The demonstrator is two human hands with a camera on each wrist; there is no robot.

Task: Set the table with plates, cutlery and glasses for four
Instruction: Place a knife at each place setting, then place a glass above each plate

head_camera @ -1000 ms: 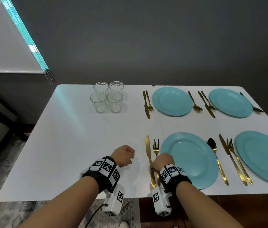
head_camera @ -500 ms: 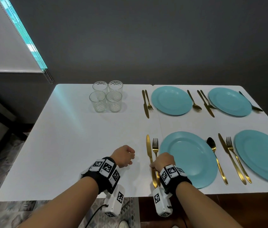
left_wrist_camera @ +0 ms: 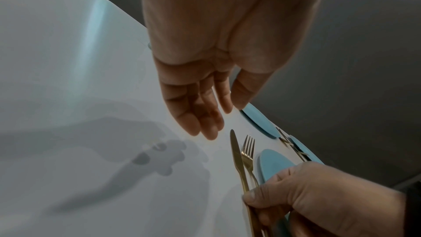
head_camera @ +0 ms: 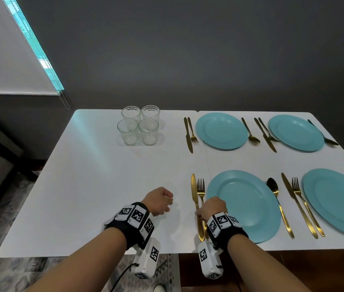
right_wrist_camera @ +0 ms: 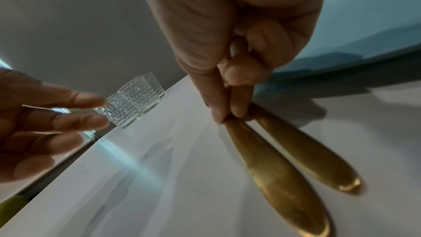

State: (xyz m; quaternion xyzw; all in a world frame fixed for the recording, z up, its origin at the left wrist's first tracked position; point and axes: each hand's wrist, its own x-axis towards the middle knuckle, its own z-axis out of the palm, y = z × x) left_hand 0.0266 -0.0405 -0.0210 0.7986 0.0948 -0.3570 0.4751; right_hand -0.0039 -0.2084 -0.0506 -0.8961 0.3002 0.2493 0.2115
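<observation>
Four teal plates lie on the right half of the white table (head_camera: 93,175), each flanked by gold cutlery. My right hand (head_camera: 212,208) is at the left of the nearest plate (head_camera: 244,205); its thumb and forefinger pinch the handle of the gold knife (right_wrist_camera: 268,161), which lies flat on the table. The gold fork (right_wrist_camera: 303,150) lies right beside the knife, against my fingers. My left hand (left_wrist_camera: 205,114) hovers just left of them, over bare table, fingers relaxed and holding nothing. Several patterned glasses (head_camera: 138,125) stand clustered at the far middle of the table.
A spoon (head_camera: 272,186), knife and fork lie between the two near plates. The table's front edge is just under my wrists. A dark wall runs behind the table and a window blind (head_camera: 8,60) hangs at the upper left.
</observation>
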